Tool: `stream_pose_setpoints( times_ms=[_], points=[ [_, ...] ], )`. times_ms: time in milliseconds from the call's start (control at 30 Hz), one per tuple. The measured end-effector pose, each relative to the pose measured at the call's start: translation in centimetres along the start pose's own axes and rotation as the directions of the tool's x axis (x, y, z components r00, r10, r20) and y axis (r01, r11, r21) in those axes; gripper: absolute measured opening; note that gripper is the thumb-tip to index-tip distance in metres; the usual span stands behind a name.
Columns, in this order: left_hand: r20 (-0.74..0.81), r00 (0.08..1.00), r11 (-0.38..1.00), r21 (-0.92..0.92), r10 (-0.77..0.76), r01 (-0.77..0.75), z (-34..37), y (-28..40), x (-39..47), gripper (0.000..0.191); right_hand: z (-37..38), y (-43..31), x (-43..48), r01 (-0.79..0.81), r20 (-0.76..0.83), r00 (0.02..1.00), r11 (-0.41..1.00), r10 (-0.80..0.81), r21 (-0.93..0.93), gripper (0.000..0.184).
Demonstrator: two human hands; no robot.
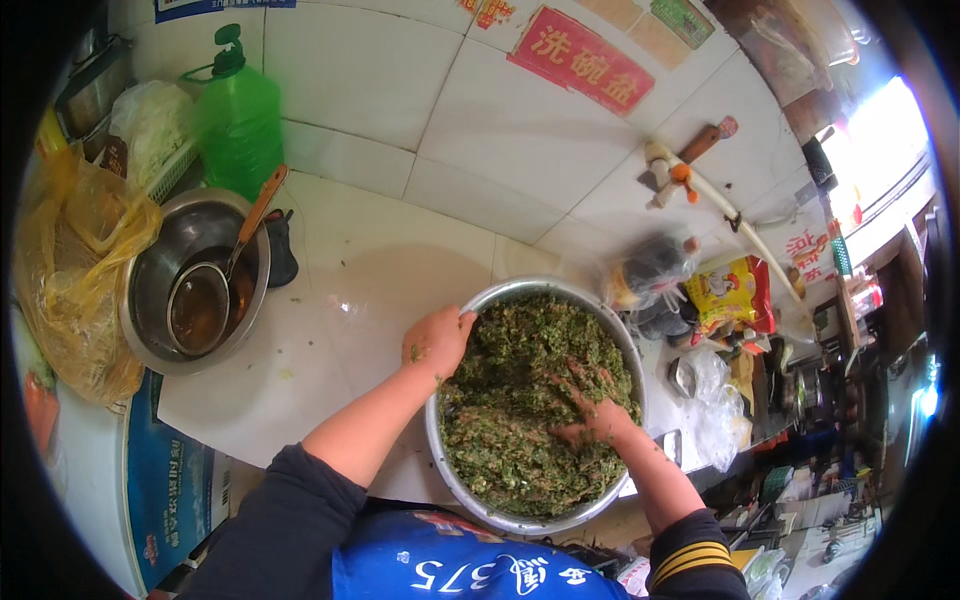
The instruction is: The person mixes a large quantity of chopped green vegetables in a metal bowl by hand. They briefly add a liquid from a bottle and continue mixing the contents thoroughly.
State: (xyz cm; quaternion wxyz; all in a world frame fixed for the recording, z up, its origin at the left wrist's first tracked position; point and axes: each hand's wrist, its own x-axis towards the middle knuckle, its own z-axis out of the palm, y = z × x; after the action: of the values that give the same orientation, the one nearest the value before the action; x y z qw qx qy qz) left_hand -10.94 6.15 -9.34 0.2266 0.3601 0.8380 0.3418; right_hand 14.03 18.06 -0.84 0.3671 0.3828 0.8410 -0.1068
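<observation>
A large round metal basin (637, 360) stands at the counter's front edge, full of a chopped green filling (517, 472) that looks like minced greens mixed with meat. At the basin's upper left, my left hand (436, 342) grips the rim, thumb over the edge, with green bits stuck to the skin. My right hand (592, 414) is pressed into the filling on the right side; its fingers are spread and coated with green, and the tips are partly buried. A hollow shows in the filling to the left of those fingers.
On the left, a steel bowl (139, 330) holds liquid and a wooden-handled ladle (259, 206). Behind it stands a green plastic jug (238, 127); a yellow plastic bag (82, 300) lies alongside. To the right are a bagged dark bottle (652, 270), a yellow-red packet (727, 296) and clear bags (712, 405).
</observation>
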Motion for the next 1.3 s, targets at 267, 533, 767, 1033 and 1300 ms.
stream_pose_setpoints(
  times_ms=[267,533,767,1033,1300],
  points=[
    [-0.030,0.999,0.999,-0.037,-0.018,0.017,0.6,-0.3,0.2,0.042,0.3,-2.6,7.3,0.126,-0.074,0.992,0.928,-0.106,0.352,0.053],
    [-0.052,0.999,1.000,-0.014,-0.004,0.004,0.7,-0.4,0.1,0.041,3.1,-1.3,15.9,0.223,0.217,0.945,0.967,-0.245,0.122,0.049],
    [-0.024,1.000,0.999,-0.036,-0.008,0.008,0.4,-0.1,0.1,0.041,4.6,-1.7,15.7,0.300,0.211,0.925,0.948,-0.317,0.111,0.047],
    [0.034,0.998,0.999,-0.029,-0.044,0.045,0.1,0.1,0.3,0.040,3.2,-3.2,6.6,0.516,0.057,0.856,0.857,-0.515,-0.011,0.049],
    [0.028,0.998,0.997,-0.062,-0.053,0.054,-0.1,0.3,0.2,0.040,4.0,-10.4,-0.4,0.637,-0.252,0.569,0.613,-0.783,-0.467,0.084]
  ],
)
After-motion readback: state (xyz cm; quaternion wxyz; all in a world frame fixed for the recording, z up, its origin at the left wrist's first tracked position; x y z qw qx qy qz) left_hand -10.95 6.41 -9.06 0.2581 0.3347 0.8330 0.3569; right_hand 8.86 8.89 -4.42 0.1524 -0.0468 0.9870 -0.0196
